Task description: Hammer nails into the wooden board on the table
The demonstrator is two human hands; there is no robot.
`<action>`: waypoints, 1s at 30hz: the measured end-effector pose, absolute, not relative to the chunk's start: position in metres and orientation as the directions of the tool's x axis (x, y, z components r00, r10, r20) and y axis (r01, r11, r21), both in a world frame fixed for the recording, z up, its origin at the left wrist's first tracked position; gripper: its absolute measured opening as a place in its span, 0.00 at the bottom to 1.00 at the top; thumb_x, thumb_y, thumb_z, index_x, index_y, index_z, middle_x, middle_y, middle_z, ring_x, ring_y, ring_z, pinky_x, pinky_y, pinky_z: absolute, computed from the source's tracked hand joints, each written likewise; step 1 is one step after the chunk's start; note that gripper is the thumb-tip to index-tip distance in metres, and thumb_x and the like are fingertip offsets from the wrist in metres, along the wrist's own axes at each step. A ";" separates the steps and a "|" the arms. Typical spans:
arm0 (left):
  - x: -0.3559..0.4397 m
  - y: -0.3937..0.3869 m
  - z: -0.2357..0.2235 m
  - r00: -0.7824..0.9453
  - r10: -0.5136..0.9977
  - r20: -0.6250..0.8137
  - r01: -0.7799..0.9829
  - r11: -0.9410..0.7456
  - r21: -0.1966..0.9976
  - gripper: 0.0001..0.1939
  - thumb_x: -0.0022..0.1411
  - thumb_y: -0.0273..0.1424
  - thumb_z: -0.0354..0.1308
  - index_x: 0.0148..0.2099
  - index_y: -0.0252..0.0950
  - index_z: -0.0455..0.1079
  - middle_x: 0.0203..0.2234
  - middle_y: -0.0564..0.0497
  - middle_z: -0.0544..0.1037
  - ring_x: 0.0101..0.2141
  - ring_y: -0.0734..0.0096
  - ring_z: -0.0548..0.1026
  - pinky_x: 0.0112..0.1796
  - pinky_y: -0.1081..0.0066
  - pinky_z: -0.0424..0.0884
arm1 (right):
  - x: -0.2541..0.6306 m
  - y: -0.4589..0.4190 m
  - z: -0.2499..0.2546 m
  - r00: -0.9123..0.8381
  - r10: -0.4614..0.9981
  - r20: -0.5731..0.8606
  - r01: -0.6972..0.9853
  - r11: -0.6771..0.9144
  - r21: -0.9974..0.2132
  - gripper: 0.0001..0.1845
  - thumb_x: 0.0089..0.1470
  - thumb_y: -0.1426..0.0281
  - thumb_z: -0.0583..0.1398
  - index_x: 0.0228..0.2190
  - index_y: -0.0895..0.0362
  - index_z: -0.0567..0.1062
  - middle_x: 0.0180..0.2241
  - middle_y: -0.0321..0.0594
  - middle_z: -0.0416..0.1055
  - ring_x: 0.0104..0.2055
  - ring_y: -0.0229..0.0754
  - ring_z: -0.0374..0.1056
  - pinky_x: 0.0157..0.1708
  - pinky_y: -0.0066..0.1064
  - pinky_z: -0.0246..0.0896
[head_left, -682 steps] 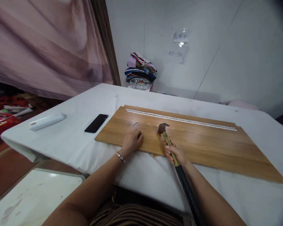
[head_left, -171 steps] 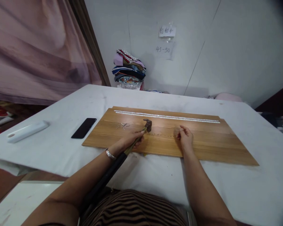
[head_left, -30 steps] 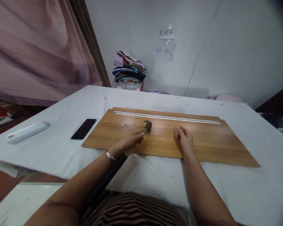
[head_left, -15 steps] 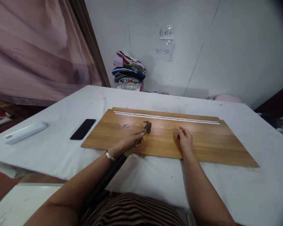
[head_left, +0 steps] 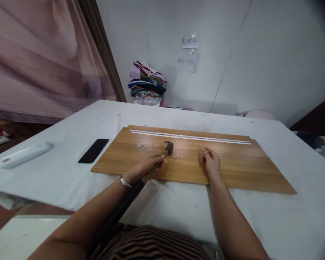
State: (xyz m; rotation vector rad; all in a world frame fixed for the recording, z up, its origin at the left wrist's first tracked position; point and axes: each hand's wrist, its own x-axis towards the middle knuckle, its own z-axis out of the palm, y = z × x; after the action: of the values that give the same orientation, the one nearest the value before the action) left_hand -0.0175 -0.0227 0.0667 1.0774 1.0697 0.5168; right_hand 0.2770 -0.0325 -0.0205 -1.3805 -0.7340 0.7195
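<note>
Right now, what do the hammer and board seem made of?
Hammer: head probably rusty metal, dull brown; upper shaft yellowish, perhaps wood; lower sleeve matte black, possibly rubber. Board: wood or wood-look laminate, by its grain; satin finish, by its soft sheen.

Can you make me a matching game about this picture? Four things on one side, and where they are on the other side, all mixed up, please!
Things:
1. hammer
2. phone
3. loose nails
4. pile of folded cloth

Places:
A. lying flat on the white tabletop
B. stacked up near the wall
C. in the grip of the left hand
D. scattered on the wooden board

Right pairs:
1-C: hammer, in the left hand
2-A: phone, on the tabletop
3-D: loose nails, on the board
4-B: pile of folded cloth, near the wall
</note>
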 end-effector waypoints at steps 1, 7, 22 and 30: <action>-0.018 -0.023 0.068 0.433 0.782 -0.448 0.138 0.434 0.890 0.21 0.59 0.49 0.64 0.34 0.36 0.66 0.21 0.58 0.66 0.16 0.82 0.58 0.16 0.77 0.50 | 0.277 -0.032 -0.021 0.591 0.806 0.033 -0.023 0.058 -0.998 0.29 0.43 0.51 0.65 0.42 0.58 0.77 0.17 0.27 0.65 0.18 0.36 0.61 0.22 0.29 0.53; -0.019 -0.021 0.062 0.451 0.774 -0.445 0.116 0.443 0.889 0.22 0.58 0.50 0.65 0.33 0.36 0.65 0.21 0.58 0.65 0.16 0.83 0.58 0.16 0.78 0.50 | 0.278 -0.032 -0.021 0.587 0.809 0.014 -0.038 0.045 -0.998 0.30 0.42 0.52 0.66 0.43 0.58 0.77 0.16 0.27 0.65 0.18 0.37 0.62 0.21 0.29 0.53; -0.018 -0.022 0.064 0.450 0.783 -0.430 0.057 0.455 0.889 0.21 0.57 0.48 0.67 0.39 0.37 0.67 0.23 0.59 0.68 0.15 0.83 0.58 0.15 0.79 0.51 | 0.279 -0.031 -0.021 0.599 0.800 0.038 -0.025 0.066 -0.997 0.28 0.42 0.52 0.66 0.41 0.58 0.77 0.16 0.25 0.66 0.16 0.34 0.62 0.20 0.27 0.54; -0.018 -0.020 0.060 0.443 0.764 -0.470 0.131 0.464 0.876 0.22 0.60 0.50 0.64 0.32 0.36 0.65 0.19 0.58 0.65 0.15 0.83 0.58 0.16 0.78 0.50 | 0.278 -0.032 -0.020 0.596 0.803 0.027 -0.041 0.064 -0.997 0.26 0.41 0.55 0.65 0.40 0.58 0.76 0.15 0.26 0.66 0.17 0.35 0.61 0.20 0.28 0.54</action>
State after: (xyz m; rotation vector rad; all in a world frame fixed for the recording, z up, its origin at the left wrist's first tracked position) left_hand -0.0177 -0.0196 0.0596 1.0374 1.0619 0.4955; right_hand 0.2779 -0.0318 -0.0195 -1.3690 -0.7139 0.7265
